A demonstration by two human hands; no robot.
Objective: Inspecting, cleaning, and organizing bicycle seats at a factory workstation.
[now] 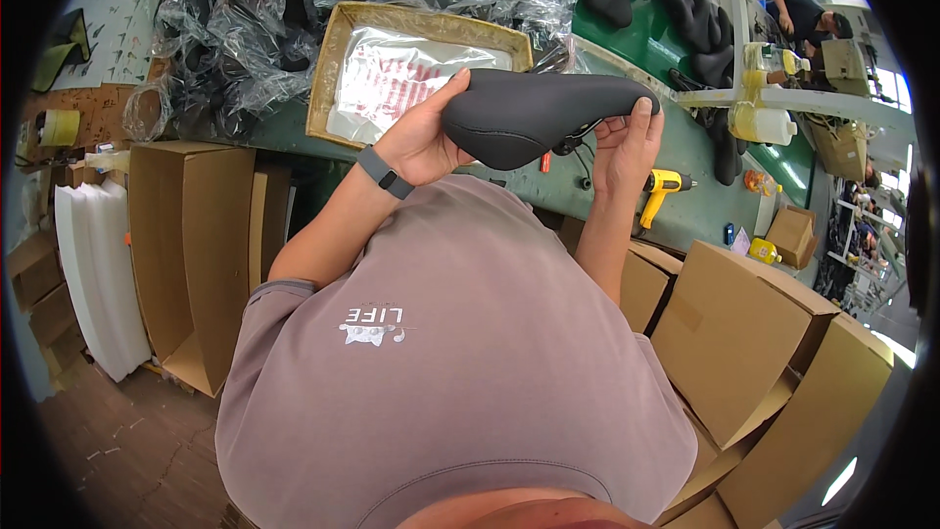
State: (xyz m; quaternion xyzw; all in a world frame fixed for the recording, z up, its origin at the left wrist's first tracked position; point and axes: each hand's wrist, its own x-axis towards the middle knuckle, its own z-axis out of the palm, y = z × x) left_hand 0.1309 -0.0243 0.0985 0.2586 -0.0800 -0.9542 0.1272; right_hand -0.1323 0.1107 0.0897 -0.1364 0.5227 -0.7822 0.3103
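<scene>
In the upper middle of the frame, a black bicycle saddle [534, 116] is held up in the air between both hands, above the near edge of the green table [676, 137]. The left hand [423, 137] grips the saddle's wide rear end, thumb curled over the top and palm pressed against it, so this hand is clamped on the saddle. A dark band sits on that wrist. The right hand [627, 142] closes on the narrow nose end, one finger reaching up over the tip and the others underneath, also holding it fast. The saddle lies roughly level, its smooth top facing up and toward the camera, with a bit of dark rail showing beneath its middle.

Behind the saddle, on the table, rests a shallow cardboard tray [338, 69] holding flat clear bags with red print. A heap of crumpled clear plastic bags [255, 20] with dark saddles inside fills the upper left. More loose black saddles [685, 10] lie along the table at the upper right. A yellow heat gun [662, 186] sits just right of the right forearm. Open cardboard boxes [744, 333] stand at the lower right, and another box [186, 255] stands at the left.
</scene>
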